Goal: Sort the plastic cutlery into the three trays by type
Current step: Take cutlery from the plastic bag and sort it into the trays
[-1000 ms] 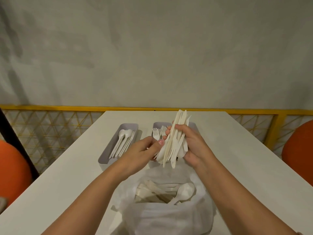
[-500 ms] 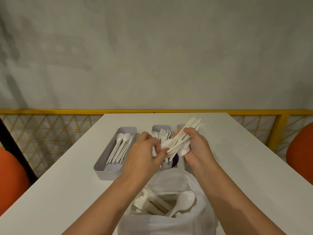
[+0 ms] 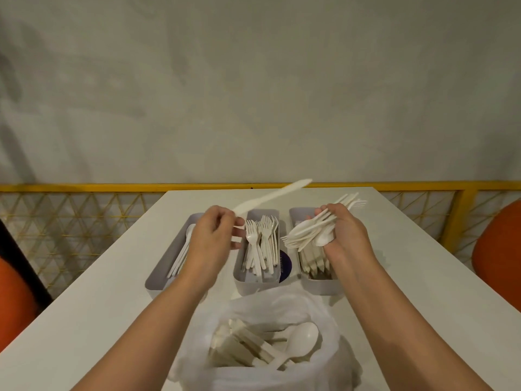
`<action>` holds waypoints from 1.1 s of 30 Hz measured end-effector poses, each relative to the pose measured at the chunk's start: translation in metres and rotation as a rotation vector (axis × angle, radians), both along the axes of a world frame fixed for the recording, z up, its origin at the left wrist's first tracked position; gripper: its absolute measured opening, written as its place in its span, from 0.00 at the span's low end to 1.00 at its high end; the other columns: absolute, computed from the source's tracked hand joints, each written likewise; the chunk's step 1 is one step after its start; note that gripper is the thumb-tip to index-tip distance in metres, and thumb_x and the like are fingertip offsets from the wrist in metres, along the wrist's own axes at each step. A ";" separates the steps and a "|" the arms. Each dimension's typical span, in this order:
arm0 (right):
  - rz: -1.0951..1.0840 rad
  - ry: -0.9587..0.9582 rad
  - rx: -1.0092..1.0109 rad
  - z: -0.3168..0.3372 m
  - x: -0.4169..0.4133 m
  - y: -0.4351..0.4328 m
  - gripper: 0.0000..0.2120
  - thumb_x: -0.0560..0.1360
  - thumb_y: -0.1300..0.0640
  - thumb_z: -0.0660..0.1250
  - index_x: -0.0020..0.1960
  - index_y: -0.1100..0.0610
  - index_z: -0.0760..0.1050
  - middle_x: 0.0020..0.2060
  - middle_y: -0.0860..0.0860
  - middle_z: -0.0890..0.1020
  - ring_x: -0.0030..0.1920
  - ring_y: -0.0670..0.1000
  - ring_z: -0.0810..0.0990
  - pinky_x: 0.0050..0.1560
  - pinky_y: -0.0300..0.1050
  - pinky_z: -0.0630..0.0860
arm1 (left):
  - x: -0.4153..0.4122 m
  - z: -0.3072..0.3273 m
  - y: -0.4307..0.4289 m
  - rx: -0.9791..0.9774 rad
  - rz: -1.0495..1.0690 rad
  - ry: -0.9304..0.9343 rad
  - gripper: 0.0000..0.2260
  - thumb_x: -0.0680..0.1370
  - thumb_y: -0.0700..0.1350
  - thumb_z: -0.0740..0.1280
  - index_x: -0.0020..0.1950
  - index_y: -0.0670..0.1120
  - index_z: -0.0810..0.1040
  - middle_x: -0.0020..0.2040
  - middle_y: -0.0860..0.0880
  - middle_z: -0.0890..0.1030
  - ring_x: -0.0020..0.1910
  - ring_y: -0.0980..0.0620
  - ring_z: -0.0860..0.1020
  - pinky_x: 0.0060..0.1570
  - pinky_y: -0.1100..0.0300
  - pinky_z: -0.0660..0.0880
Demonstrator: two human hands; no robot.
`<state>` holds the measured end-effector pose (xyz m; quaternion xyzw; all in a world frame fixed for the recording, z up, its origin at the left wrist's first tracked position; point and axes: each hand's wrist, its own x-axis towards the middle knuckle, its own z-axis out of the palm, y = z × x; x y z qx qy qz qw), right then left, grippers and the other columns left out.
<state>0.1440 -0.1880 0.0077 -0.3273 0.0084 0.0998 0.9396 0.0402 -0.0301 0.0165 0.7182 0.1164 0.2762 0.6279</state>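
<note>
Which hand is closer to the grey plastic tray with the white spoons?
Left. The left hand, pinching one white plastic knife, is over the grey spoon tray; the right hand, gripping a cutlery bundle, is over the rightmost tray.

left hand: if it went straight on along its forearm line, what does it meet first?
Likely the middle grey rectangular tray of white plastic forks. The left hand, pinching a white plastic knife, is right beside it. Height is unclear, so it may pass above.

White cutlery (image 3: 262,244) (part-sorted) in grey trays (image 3: 255,284)
</note>
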 end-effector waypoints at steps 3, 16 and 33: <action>-0.013 0.009 -0.066 -0.001 0.005 -0.008 0.07 0.76 0.66 0.60 0.40 0.60 0.68 0.23 0.52 0.76 0.23 0.48 0.77 0.30 0.41 0.79 | 0.009 0.005 0.009 -0.181 0.017 -0.016 0.08 0.81 0.40 0.55 0.45 0.42 0.72 0.40 0.46 0.78 0.39 0.50 0.77 0.39 0.57 0.76; 0.285 -0.228 -0.115 0.021 -0.001 -0.031 0.11 0.77 0.68 0.56 0.37 0.61 0.70 0.26 0.54 0.74 0.25 0.49 0.75 0.34 0.42 0.76 | 0.109 0.003 -0.029 0.021 0.038 0.113 0.07 0.80 0.40 0.59 0.43 0.40 0.71 0.37 0.43 0.77 0.31 0.51 0.77 0.31 0.61 0.76; 0.359 -0.255 -0.200 0.022 0.001 -0.037 0.06 0.76 0.68 0.59 0.44 0.61 0.72 0.29 0.55 0.76 0.28 0.49 0.77 0.33 0.44 0.78 | 0.114 0.003 -0.062 0.289 -0.129 0.037 0.10 0.80 0.46 0.59 0.54 0.42 0.77 0.49 0.45 0.80 0.47 0.48 0.77 0.47 0.57 0.72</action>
